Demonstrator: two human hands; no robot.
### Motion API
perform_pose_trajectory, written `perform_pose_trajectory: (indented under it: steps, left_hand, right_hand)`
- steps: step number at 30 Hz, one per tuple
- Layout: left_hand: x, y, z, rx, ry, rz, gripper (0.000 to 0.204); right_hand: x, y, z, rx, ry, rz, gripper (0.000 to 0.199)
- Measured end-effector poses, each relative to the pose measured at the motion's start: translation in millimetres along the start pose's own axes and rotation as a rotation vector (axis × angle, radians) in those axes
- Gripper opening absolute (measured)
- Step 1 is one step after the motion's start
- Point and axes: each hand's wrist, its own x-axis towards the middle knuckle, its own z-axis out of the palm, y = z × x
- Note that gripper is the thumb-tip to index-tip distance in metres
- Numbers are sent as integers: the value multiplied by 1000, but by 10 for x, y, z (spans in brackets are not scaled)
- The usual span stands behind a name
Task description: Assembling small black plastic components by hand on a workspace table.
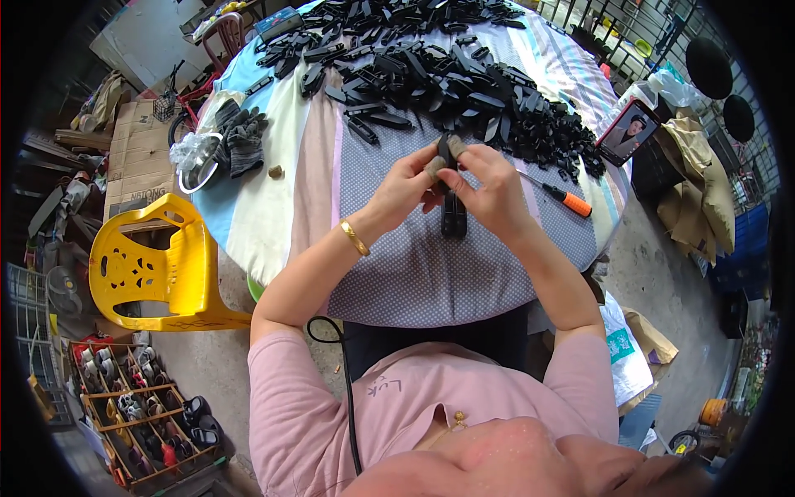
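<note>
My left hand [410, 182] and right hand [490, 189] both pinching slim black piece [452, 214] over near part of cloth-covered worktop [389, 282]. I'm judging it light, stiff, maybe slippery on smooth faces, probably not fragile; long sides seeming best for taking hold.

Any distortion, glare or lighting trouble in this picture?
Head view: fisheye bending with black corners; head view: the tablecloth looks somewhat washed out toward its far right; head view: pale glints on the piled black pieces, with dark gaps blending together.
</note>
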Motion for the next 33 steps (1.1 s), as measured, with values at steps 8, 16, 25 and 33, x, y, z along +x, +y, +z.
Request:
perform_pose_trajectory:
  steps: [8, 16, 25, 33]
  left_hand:
    - [210, -7, -590, 1634, 465, 644, 45]
    - [264, 60, -1062, 1603, 364, 474, 29]
    - [71, 82, -400, 1081, 210, 249, 26]
    - [-25, -6, -124, 566, 20, -305, 30]
  right_hand:
    - [25, 53, -400, 60, -342, 553, 39]
    - [-121, 46, -265, -165, -630, 326, 40]
    - [-43, 78, -331, 38, -739, 428, 46]
    - [-43, 122, -282, 63, -733, 337, 51]
